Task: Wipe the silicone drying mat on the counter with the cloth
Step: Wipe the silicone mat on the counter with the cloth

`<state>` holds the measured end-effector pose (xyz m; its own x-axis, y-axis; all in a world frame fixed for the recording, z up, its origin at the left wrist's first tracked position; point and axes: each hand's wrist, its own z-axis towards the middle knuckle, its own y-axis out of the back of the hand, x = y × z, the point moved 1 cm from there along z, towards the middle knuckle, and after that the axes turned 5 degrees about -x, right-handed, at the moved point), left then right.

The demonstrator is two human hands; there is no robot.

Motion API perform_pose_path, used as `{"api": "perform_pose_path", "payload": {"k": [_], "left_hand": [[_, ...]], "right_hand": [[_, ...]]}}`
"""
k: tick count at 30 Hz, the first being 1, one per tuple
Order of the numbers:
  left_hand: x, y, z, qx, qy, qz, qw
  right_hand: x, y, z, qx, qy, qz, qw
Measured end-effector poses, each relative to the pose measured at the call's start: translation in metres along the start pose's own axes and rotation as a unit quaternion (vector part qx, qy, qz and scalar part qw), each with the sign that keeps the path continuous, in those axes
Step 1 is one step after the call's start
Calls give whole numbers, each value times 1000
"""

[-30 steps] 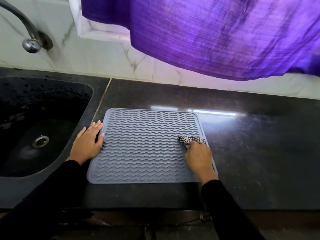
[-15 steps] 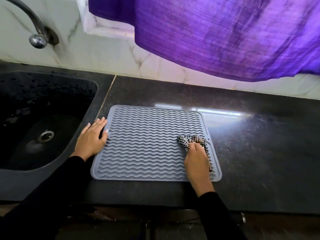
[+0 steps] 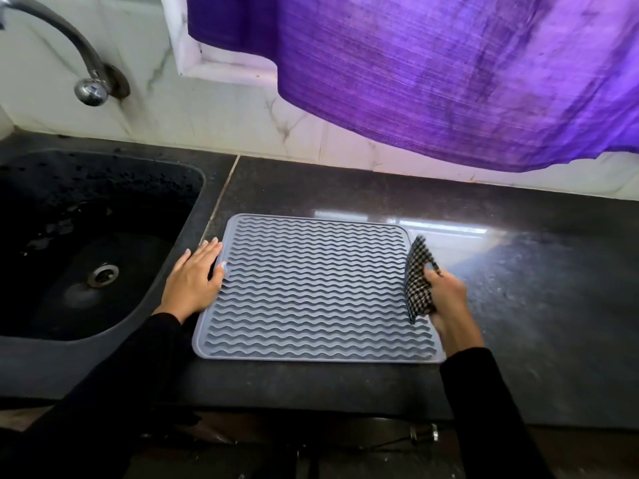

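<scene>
Dark stone counter [image 3: 518, 271] carries the grey mat [image 3: 311, 288] beside the sink [image 3: 86, 254]. Left hand [image 3: 195, 280] lies flat, fingers together, on the mat's left edge. Right hand [image 3: 447, 299] pinches the checked cloth [image 3: 418, 278], lifted at the right edge. No dirt is visible on the mat, so I cannot judge how much wiping is left; the cloth is blurred.

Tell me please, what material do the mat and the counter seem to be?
The mat: apparently soft silicone or rubber, matte grey, with moulded wavy ridges and rounded corners. The counter: probably polished stone such as granite, dark and speckled, with a glossy reflection of light near the wall.
</scene>
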<state>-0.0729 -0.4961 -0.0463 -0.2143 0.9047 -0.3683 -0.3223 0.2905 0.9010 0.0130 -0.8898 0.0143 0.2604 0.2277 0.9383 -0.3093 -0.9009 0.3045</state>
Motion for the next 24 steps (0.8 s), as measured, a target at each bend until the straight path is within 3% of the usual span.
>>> {"api": "perform_pose_path", "payload": {"k": [2, 4, 8, 20, 22, 24], "left_hand": [[0, 0, 0, 0, 1, 0, 1000], [0, 0, 0, 0, -1, -1, 1000], [2, 0, 0, 2, -8, 1, 1000], [6, -4, 1, -9, -22, 2, 1000], [6, -4, 1, -6, -24, 0, 1000], [5, -3, 1, -4, -25, 0, 1000]], "right_hand": [[15, 0, 2, -50, 105, -104, 988], [22, -10, -4, -47, 214, -242, 945], [1, -38, -12, 12, 254, -361, 897], [-11, -42, -5, -61, 264, -303, 914], [-9, -34, 0, -36, 235, -270, 933], [-5, -21, 15, 33, 123, -113, 985]]}}
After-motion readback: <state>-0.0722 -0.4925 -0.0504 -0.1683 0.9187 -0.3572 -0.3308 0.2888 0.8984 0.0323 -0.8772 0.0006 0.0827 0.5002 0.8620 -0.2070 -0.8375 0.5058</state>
